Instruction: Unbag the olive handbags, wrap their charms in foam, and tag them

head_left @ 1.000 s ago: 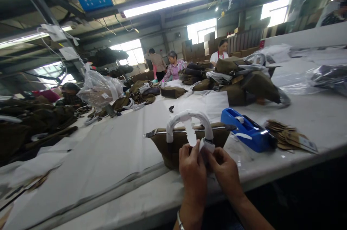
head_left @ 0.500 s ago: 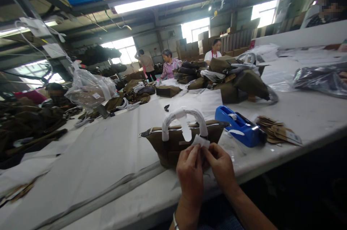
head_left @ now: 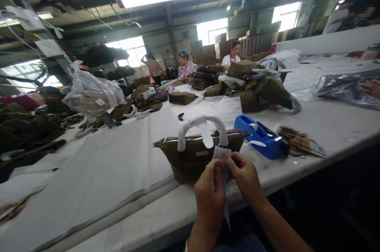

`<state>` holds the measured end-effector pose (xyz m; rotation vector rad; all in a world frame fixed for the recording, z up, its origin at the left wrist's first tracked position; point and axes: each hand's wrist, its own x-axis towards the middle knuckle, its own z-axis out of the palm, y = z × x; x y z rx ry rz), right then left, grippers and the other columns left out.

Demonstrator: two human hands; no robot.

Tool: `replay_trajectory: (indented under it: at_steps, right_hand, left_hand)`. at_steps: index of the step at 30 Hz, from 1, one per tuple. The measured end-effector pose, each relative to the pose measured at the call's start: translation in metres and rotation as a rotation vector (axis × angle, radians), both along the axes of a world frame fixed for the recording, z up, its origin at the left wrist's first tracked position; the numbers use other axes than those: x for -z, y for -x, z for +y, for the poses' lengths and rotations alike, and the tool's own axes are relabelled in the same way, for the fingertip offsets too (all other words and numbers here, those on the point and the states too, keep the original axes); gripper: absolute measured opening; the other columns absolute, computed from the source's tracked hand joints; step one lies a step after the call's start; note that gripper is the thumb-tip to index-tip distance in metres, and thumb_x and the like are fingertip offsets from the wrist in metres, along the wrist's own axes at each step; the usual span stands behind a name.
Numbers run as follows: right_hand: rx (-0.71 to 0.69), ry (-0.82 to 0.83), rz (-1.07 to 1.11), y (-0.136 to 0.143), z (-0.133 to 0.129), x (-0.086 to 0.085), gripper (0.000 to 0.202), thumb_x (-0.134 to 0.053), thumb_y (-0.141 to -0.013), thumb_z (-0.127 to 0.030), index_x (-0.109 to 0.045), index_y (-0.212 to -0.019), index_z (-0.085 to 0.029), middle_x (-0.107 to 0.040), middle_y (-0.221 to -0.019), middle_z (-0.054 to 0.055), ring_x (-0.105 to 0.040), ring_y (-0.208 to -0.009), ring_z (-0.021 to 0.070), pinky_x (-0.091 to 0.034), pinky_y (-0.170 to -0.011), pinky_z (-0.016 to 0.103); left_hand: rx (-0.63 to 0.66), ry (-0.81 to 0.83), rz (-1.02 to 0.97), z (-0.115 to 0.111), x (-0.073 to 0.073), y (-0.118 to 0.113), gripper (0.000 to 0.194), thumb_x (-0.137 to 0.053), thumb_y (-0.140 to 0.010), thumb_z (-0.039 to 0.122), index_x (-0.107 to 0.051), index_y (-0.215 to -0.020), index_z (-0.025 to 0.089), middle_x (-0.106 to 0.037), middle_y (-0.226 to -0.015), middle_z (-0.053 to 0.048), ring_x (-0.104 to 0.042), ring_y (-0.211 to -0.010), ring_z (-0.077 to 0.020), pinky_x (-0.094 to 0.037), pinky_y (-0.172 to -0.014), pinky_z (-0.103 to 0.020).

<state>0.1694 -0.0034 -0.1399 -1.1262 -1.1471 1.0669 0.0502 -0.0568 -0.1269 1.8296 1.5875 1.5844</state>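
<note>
An olive-brown handbag (head_left: 190, 167) stands upright at the table's near edge, its arched handle (head_left: 202, 120) wrapped in white material. A thin white wrapping sheet (head_left: 221, 153) lies against the right foot of the handle and hangs down in a narrow strip. My left hand (head_left: 211, 190) pinches this sheet from the left, fingers closed. From the right, my right hand (head_left: 244, 172) grips its upper part between thumb and fingers. Both hands are just in front of the bag's right half.
Right of the bag sit a blue tape dispenser (head_left: 261, 137) and brown cardboard tags (head_left: 299, 141). Olive bags (head_left: 261, 89) are heaped behind. A clear plastic bag (head_left: 92, 93) hangs at left. A person's hand (head_left: 371, 86) touches plastic-wrapped goods at far right. Other people are farther back.
The white sheet has opened out and now hangs lower, below my hands. My left hand has dropped slightly; my right hand has shifted a little right. A person's hand shows more at far right.
</note>
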Motion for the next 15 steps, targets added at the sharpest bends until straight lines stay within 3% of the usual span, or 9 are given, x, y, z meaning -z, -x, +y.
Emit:
replay_trajectory:
  at_steps: [4,9,15]
  right_hand:
    - [-0.106,0.051,0.083,-0.008,0.005,0.001,0.048,-0.073,-0.080,-0.063,-0.058,-0.067,-0.020,-0.045,-0.052,-0.005,-0.041,-0.047,0.0115,-0.034,-0.045,0.024]
    - [-0.126,0.038,0.106,-0.010,0.006,0.001,0.045,-0.074,-0.081,-0.060,-0.059,-0.069,-0.020,-0.047,-0.055,-0.005,-0.042,-0.049,0.0109,-0.035,-0.044,0.023]
    - [-0.098,-0.013,0.046,-0.006,0.007,0.005,0.041,-0.069,-0.086,-0.058,-0.064,-0.075,-0.019,-0.055,-0.063,-0.003,-0.048,-0.055,0.0116,-0.038,-0.048,0.022]
  left_hand:
    - [-0.040,0.215,-0.222,0.005,-0.010,0.023,0.031,-0.062,-0.095,0.037,-0.071,-0.116,0.016,-0.076,-0.116,-0.013,-0.072,-0.107,-0.0272,-0.057,-0.096,-0.039]
    - [0.393,0.535,-0.561,0.015,-0.011,0.023,0.043,-0.071,-0.088,0.045,-0.075,-0.115,0.013,-0.077,-0.116,-0.016,-0.071,-0.111,-0.0324,-0.054,-0.099,-0.041]
    - [0.356,0.590,-0.757,0.019,-0.001,0.006,0.051,-0.080,-0.077,0.049,-0.075,-0.111,0.011,-0.078,-0.111,-0.017,-0.072,-0.108,-0.0331,-0.055,-0.094,-0.038]
